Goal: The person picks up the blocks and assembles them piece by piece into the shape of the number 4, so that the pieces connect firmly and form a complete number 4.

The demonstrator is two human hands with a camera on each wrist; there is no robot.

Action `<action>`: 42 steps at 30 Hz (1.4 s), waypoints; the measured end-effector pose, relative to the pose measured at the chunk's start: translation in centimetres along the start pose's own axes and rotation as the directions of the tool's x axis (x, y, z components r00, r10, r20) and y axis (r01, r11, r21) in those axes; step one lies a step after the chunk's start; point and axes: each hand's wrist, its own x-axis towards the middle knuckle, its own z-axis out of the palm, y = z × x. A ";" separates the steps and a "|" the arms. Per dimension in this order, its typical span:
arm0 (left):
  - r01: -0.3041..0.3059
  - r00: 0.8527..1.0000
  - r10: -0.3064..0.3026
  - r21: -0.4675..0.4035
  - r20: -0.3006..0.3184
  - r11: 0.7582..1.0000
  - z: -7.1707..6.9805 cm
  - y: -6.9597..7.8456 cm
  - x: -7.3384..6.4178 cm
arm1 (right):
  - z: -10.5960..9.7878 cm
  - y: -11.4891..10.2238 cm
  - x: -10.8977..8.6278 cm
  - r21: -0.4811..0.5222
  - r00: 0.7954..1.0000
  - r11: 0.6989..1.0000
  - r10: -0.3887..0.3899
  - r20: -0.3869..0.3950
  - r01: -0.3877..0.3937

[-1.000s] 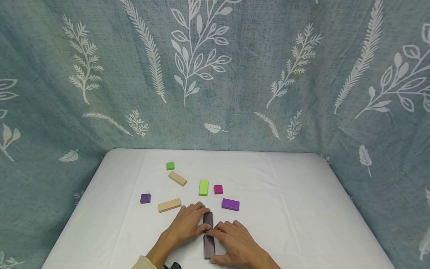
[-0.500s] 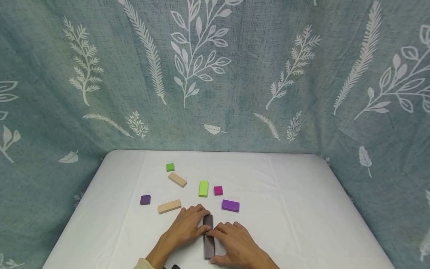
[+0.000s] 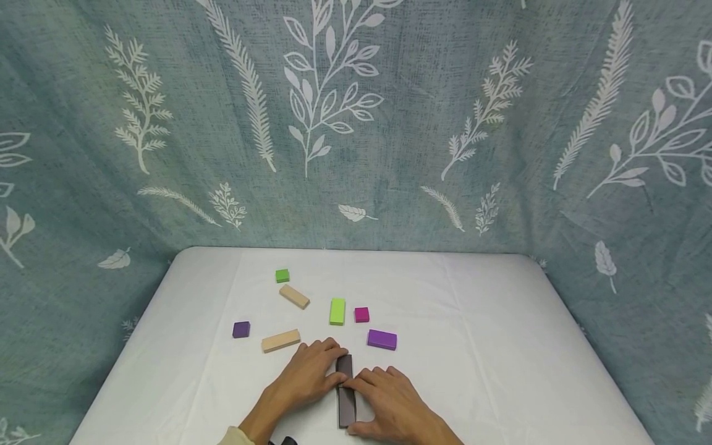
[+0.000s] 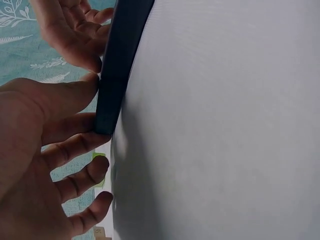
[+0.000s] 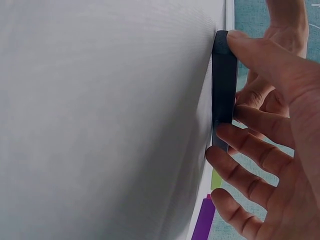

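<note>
Two long dark brown blocks lie end to end on the white-covered table, forming one line in the head view. My left hand (image 3: 314, 369) pinches the far dark block (image 3: 345, 365), thumb at its near end and a finger at its far end. My right hand (image 3: 389, 403) spans the near dark block (image 3: 347, 409), with the thumb at its near end and the index finger by the joint. In the left wrist view the left thumb (image 4: 70, 95) nearly meets the other hand's fingertip beside the joint. The right wrist view shows the right thumb (image 5: 255, 50) against the block's end.
Beyond the hands lie two tan blocks (image 3: 280, 340) (image 3: 294, 296), a lime block (image 3: 337, 311), a magenta block (image 3: 361, 314), a purple block (image 3: 382, 339), a dark purple block (image 3: 241, 329) and a green block (image 3: 282, 275). A patterned teal cloth (image 3: 389, 210) hangs behind the table.
The small gap between the two dark blocks has closed, the far one having slid slightly toward the near one. Since half a second ago both hands have stayed in place.
</note>
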 end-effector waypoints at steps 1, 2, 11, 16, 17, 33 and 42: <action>0.000 1.000 0.000 -0.007 0.006 1.000 0.0 0.0 0.0 | 0.0 0.0 0.0 -0.001 1.000 1.000 -0.001 -0.003 0.001; -0.001 1.000 0.001 -0.011 0.011 1.000 0.0 -0.1 -0.1 | 0.0 0.0 0.0 -0.004 1.000 1.000 -0.004 -0.007 0.004; 0.009 0.999 -0.007 -0.038 0.041 0.999 -0.1 -0.2 -0.2 | 0.1 0.0 -0.1 -0.016 1.000 1.000 -0.009 -0.017 0.008; 0.007 0.999 -0.005 -0.041 0.036 0.999 -0.1 -0.2 -0.3 | 0.0 0.0 -0.1 -0.004 1.000 1.000 0.003 0.003 -0.003; 0.004 0.999 -0.002 -0.041 0.033 0.999 -0.1 -0.2 -0.3 | 0.0 0.0 -0.1 -0.003 1.000 1.000 0.003 0.003 -0.003; -0.006 1.000 0.007 -0.039 0.029 0.999 0.1 -0.3 -0.3 | -0.4 -0.3 -0.1 -0.008 1.000 1.000 -0.004 0.016 0.004; -0.013 1.000 0.014 -0.033 0.018 0.999 0.2 -0.3 -0.2 | -0.3 -0.2 0.0 -0.009 1.000 1.000 -0.012 0.002 0.012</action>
